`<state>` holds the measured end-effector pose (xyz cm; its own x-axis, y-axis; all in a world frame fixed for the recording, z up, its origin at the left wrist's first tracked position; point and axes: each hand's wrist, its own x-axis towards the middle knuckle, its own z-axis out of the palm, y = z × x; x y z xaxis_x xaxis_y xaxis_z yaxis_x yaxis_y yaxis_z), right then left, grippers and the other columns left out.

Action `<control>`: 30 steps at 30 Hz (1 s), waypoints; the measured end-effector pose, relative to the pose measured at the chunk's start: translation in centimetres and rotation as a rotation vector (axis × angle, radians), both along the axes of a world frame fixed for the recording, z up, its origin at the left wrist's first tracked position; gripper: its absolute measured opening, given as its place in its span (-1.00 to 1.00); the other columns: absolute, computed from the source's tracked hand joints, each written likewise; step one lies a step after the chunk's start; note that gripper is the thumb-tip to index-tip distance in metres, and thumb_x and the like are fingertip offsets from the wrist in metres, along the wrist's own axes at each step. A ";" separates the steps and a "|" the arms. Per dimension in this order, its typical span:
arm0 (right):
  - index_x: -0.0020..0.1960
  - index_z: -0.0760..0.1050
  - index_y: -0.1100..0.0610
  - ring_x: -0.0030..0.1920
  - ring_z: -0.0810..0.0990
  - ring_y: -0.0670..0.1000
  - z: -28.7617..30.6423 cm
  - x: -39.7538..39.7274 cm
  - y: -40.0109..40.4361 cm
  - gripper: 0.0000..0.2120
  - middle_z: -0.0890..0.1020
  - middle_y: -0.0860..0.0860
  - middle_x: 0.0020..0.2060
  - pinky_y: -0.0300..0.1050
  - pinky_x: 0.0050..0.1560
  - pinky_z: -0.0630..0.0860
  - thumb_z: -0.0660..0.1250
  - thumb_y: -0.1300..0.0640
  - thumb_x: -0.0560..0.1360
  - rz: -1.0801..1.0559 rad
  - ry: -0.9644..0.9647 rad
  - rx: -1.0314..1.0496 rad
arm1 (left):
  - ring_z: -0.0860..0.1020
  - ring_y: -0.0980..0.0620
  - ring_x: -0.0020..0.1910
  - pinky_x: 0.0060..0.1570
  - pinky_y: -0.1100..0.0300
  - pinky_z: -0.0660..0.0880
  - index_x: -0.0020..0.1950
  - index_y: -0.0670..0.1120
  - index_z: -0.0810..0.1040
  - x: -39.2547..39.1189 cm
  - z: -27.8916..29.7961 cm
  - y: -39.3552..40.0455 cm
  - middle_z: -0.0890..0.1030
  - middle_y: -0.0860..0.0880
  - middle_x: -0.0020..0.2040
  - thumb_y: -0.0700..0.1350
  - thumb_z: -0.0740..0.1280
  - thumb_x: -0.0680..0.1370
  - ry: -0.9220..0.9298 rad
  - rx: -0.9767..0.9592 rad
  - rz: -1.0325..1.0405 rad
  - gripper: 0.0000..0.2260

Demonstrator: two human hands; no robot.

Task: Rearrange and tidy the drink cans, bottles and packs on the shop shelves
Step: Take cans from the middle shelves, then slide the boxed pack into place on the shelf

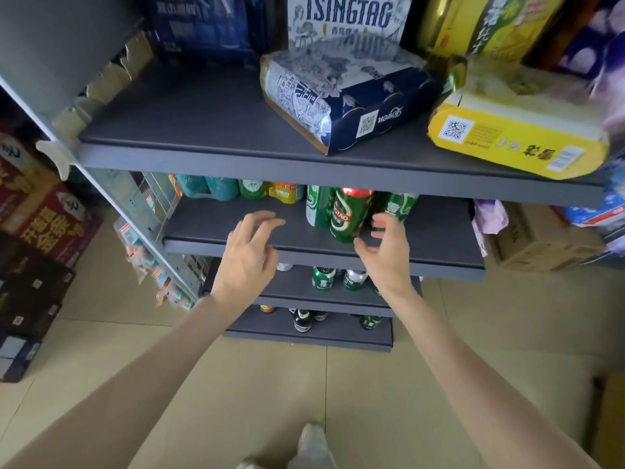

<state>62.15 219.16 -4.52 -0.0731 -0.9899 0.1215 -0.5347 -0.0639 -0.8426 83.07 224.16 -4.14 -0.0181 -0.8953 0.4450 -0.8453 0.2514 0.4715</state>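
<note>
Directly ahead of you, on the second shelf [439, 238] down, a tall green beer can [348, 214] stands upright near the front edge, with more green cans touching it on its left and right. Judged from its look, it is a smooth, rigid metal cylinder, probably full and fairly heavy for its size, and likely slippery; its thin wall could dent under a hard squeeze. The best hold is around the middle of its body, fingers on one side and thumb on the other.

Your left hand [248, 252] hovers to the left of the can, fingers spread and loosely curved, holding nothing. Your right hand [389, 252] hovers just right of the can, fingers half curled toward it, also holding nothing; whether a fingertip touches a can is unclear.
</note>
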 end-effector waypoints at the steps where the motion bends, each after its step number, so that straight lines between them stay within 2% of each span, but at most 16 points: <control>1: 0.23 0.38 0.22 0.05 0.47 -0.06 1.0 -0.7 1.0 -0.60 0.43 0.10 0.15 -0.20 0.01 0.56 0.38 0.30 0.43 0.032 0.003 -0.063 | 0.45 -0.12 0.06 0.03 -0.04 0.46 0.18 -0.21 0.50 0.0 1.0 0.1 0.46 -0.19 0.17 -0.35 0.20 0.42 0.019 -0.051 0.003 -0.66; 5: 0.16 0.43 0.23 -0.03 0.52 -0.09 6.8 -2.5 2.2 -0.71 0.49 0.06 0.05 -0.44 -0.10 0.49 0.36 0.31 0.45 0.119 0.009 -0.331 | 0.38 -0.07 0.07 0.07 -0.07 0.43 0.14 -0.18 0.47 -0.2 4.3 -0.6 0.43 -0.20 0.13 -0.36 0.22 0.40 0.064 -0.203 0.038 -0.67; 7: 0.15 0.43 0.23 -0.01 0.54 -0.04 9.9 -3.0 0.9 -0.72 0.48 0.05 0.03 -0.38 -0.07 0.50 0.37 0.29 0.46 0.131 0.031 -0.428 | 0.40 -0.10 0.07 0.09 -0.10 0.43 0.15 -0.16 0.44 -0.4 5.6 -1.8 0.43 -0.20 0.13 -0.29 0.20 0.42 0.078 -0.249 0.044 -0.69; 9: 0.19 0.40 0.23 0.08 0.50 0.03 13.0 -3.1 -1.7 -0.67 0.43 0.04 0.07 -0.26 0.02 0.48 0.37 0.21 0.47 0.134 0.120 -0.475 | 0.39 -0.12 0.15 0.14 -0.10 0.40 0.22 -0.16 0.42 -1.2 6.9 -3.2 0.42 -0.21 0.18 -0.13 0.19 0.44 0.095 -0.227 0.072 -0.64; 11: 0.31 0.33 0.18 0.21 0.43 0.11 15.8 -2.9 -5.6 -0.54 0.40 0.11 0.19 -0.14 0.18 0.35 0.36 0.05 0.49 0.117 0.321 -0.376 | 0.34 -0.14 0.29 0.24 -0.06 0.29 0.35 -0.14 0.34 -2.7 8.4 -4.7 0.35 -0.19 0.31 0.07 0.24 0.42 0.121 -0.104 0.122 -0.46; 13: 0.45 0.15 0.11 0.36 0.30 0.19 17.6 -2.5 -10.0 -0.31 0.31 0.17 0.36 0.04 0.34 0.22 0.31 -0.18 0.46 0.132 0.535 -0.145 | 0.26 -0.13 0.39 0.33 -0.02 0.16 0.46 -0.14 0.19 -4.4 9.5 -6.5 0.28 -0.17 0.41 0.22 0.34 0.40 0.077 0.028 0.190 -0.23; 15: 0.51 0.00 0.02 0.45 0.19 0.18 18.4 -2.1 -13.0 -0.08 0.18 0.12 0.47 0.16 0.41 0.14 0.25 -0.40 0.34 0.200 0.605 0.075 | 0.24 -0.13 0.43 0.38 -0.02 0.09 0.49 -0.18 0.08 -5.4 10.3 -8.3 0.27 -0.16 0.45 0.29 0.33 0.39 0.008 0.075 0.238 -0.12; 17: 0.50 0.04 0.02 0.45 0.19 0.14 18.5 -1.9 -14.4 0.03 0.17 0.06 0.48 0.17 0.39 0.20 0.22 -0.52 0.22 0.222 0.587 0.171 | 0.24 -0.10 0.43 0.40 0.00 0.06 0.50 -0.19 0.04 -5.0 10.9 -9.5 0.28 -0.15 0.45 0.30 0.31 0.40 -0.025 0.100 0.271 -0.11; 20: 0.43 0.16 0.05 0.39 0.26 0.15 17.8 -1.1 -13.6 -0.09 0.25 0.11 0.41 0.11 0.35 0.25 0.25 -0.47 0.28 0.157 0.566 0.132 | 0.36 -0.09 0.35 0.37 0.06 0.08 0.47 -0.18 0.14 -2.2 10.8 -9.7 0.42 -0.14 0.35 0.22 0.32 0.44 -0.029 0.072 0.235 -0.23; 22: 0.42 0.18 0.05 0.35 0.27 0.21 16.9 -0.1 -11.5 -0.12 0.25 0.19 0.34 0.12 0.34 0.22 0.25 -0.46 0.29 0.091 0.717 0.031 | 0.48 -0.17 0.20 0.28 0.07 0.22 0.41 -0.19 0.26 0.1 10.8 -9.4 0.55 -0.19 0.18 0.09 0.35 0.48 0.031 0.073 0.180 -0.38; 24: 0.43 0.16 0.05 0.27 0.33 0.22 15.7 1.2 -9.1 -0.15 0.23 0.18 0.25 0.04 0.29 0.26 0.32 -0.37 0.32 0.091 0.729 -0.093 | 0.51 -0.23 0.12 0.15 0.05 0.34 0.38 -0.21 0.31 2.2 11.1 -9.0 0.58 -0.23 0.11 -0.02 0.33 0.52 0.071 0.095 0.146 -0.50; 27: 0.47 0.10 0.01 0.27 0.36 0.12 14.2 2.5 -6.7 -0.18 0.19 0.13 0.29 -0.13 0.20 0.32 0.46 -0.09 0.37 0.133 0.386 -0.112 | 0.50 -0.24 0.10 0.11 0.02 0.35 0.36 -0.23 0.30 4.9 11.4 -9.2 0.57 -0.24 0.09 -0.06 0.30 0.54 0.048 0.157 0.166 -0.54; 30: 0.51 0.01 0.02 0.37 0.31 0.10 13.6 3.5 -6.8 -0.07 0.22 0.13 0.41 -0.12 0.29 0.27 0.51 0.03 0.34 0.050 0.145 -0.059 | 0.44 -0.21 0.20 0.16 0.03 0.33 0.38 -0.21 0.26 6.3 11.4 -10.3 0.52 -0.23 0.17 0.03 0.34 0.50 -0.009 0.275 0.157 -0.44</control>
